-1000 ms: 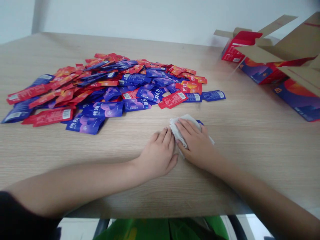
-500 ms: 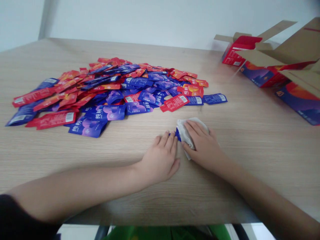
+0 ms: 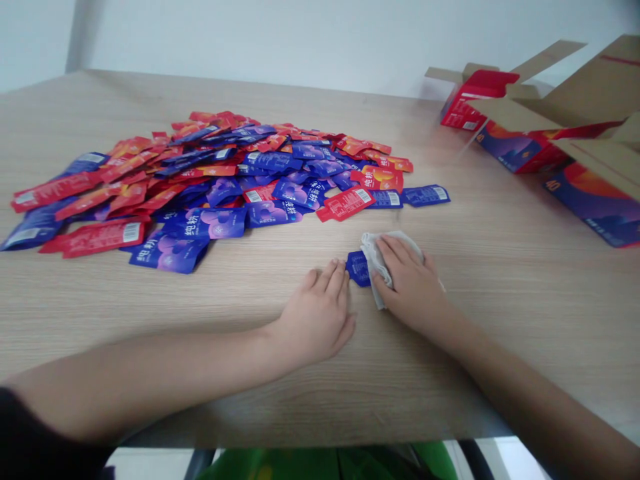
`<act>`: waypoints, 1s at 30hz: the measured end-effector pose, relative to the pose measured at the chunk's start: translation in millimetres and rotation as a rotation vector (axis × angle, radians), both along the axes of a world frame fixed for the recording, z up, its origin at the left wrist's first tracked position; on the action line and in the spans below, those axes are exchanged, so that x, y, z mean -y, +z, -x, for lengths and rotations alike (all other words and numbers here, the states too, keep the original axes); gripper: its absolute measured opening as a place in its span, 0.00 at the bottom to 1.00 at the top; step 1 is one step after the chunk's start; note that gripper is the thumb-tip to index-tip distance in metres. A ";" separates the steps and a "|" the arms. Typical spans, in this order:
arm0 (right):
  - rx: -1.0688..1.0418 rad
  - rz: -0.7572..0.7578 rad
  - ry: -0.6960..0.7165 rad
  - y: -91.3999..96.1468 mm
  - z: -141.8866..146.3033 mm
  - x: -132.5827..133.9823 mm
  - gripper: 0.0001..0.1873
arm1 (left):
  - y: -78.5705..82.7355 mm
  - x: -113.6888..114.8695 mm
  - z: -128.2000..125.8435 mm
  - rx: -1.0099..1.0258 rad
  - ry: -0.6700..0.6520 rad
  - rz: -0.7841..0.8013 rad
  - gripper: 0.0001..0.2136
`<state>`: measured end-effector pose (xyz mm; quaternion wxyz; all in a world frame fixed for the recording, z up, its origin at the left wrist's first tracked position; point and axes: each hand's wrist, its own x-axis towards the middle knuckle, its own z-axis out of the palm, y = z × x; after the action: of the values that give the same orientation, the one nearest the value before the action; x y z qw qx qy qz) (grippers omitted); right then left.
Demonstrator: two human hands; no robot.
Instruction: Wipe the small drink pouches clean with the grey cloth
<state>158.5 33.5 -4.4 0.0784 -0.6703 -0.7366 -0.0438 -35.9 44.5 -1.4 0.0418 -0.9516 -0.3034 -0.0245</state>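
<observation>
A blue sachet [image 3: 358,268] lies flat on the wooden table [image 3: 500,267] in front of me. My right hand [image 3: 411,285] presses a white cloth [image 3: 376,257] down over most of the sachet, fingers flat and together. My left hand [image 3: 320,313] rests palm down beside it, fingers stretched out, fingertips just left of the sachet's exposed end. A wide heap of red and blue sachets [image 3: 215,177] spreads across the table beyond my left arm.
Open cardboard boxes [image 3: 560,120] printed red and blue stand at the far right of the table. A white wall runs behind the table. Something green [image 3: 320,463] shows below the table's near edge.
My right hand has slid the cloth to the right, and the left end of the blue sachet now shows. The left hand has stayed almost where it was.
</observation>
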 end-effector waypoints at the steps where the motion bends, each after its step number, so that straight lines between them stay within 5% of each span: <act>1: 0.007 0.000 0.032 -0.6 2.9 0.9 0.29 | 0.1 -0.2 -0.2 -0.003 -0.003 -0.006 0.29; 6: -0.019 0.017 0.222 -0.9 13.4 5.3 0.29 | 0.9 -1.9 -0.7 0.000 -0.019 -0.001 0.26; 12: 0.019 0.001 -0.007 -1.2 -2.7 -1.0 0.30 | 1.6 -0.7 -0.9 -0.017 -0.001 -0.013 0.29; 18: 0.008 0.015 0.232 -1.5 15.2 4.9 0.29 | 0.1 -2.1 -0.3 0.012 -0.020 -0.006 0.25; 25: 0.052 0.021 0.005 -1.3 -4.1 0.8 0.35 | 0.6 -1.8 -0.7 0.005 -0.001 0.024 0.29; 30: 0.018 0.023 0.206 -0.4 15.8 6.1 0.30 | 2.3 -2.3 -0.4 0.024 -0.016 0.044 0.23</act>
<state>142.7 27.4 -4.8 0.0684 -0.5914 -0.8028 -0.0331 -35.6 46.8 0.9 0.0170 -0.9543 -0.2969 -0.0296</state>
